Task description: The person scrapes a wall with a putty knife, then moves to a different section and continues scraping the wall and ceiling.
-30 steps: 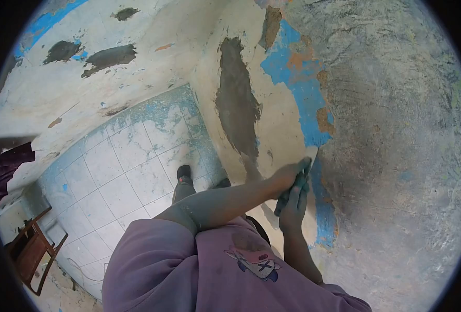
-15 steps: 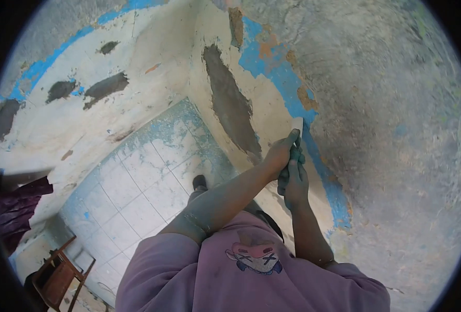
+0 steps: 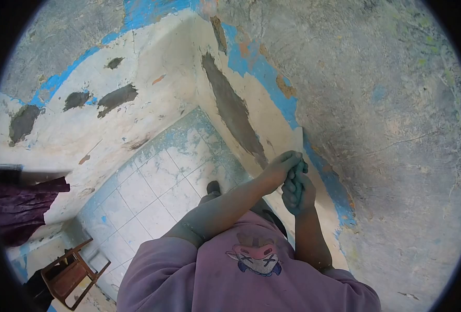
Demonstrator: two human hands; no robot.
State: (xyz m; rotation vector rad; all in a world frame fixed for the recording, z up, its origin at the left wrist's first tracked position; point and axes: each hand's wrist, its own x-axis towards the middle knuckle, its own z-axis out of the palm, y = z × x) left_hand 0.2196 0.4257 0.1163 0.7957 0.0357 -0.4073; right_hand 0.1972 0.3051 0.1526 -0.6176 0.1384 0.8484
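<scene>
Both my hands grip a scraper [image 3: 298,139] whose flat, pale blade lies against the wall at the edge of a blue paint strip [image 3: 322,170]. My left hand [image 3: 281,170] is closed around it near the blade, thumb toward the blade. Just below and to the right, my right hand [image 3: 299,193] is wrapped round the handle, which the fingers mostly hide. Both hands look dusty grey-green. Cream-coloured wall [image 3: 261,106] lies left of the strip, and bare grey plaster [image 3: 392,135] lies right of it.
A long grey patch [image 3: 233,104] marks the cream wall near the corner. Below is a dusty tiled floor [image 3: 157,182] with a shoe [image 3: 213,187] on it. A brown wooden chair [image 3: 69,275] and a dark purple cloth [image 3: 27,208] are at the left.
The view has shifted. The scraper and both hands sit slightly lower in the picture, and the blade has moved right relative to the blue strip. Both hands keep their grip.
</scene>
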